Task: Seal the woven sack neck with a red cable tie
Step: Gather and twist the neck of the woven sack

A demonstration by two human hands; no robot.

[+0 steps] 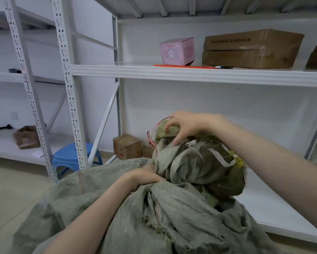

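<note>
Gathering the sack (117, 208) mouth. Left hand (145, 176) clamped round the neck (155, 187), fingers closed on the bunched cloth. Right hand (187, 128) on top of the loose flap, fingers curled, pinching cloth; thin red strand (150, 133) at its fingertips, whether tie or stray thread unclear.

Best done by squeezing the neck tight and low, twisting the flap, then looping the tie just above the left fist.

Counted: one sack, two hands, red ties (181, 66) lying on the shelf (135, 71) — number unclear, one pink box (177, 51), one stool (71, 156).
</note>
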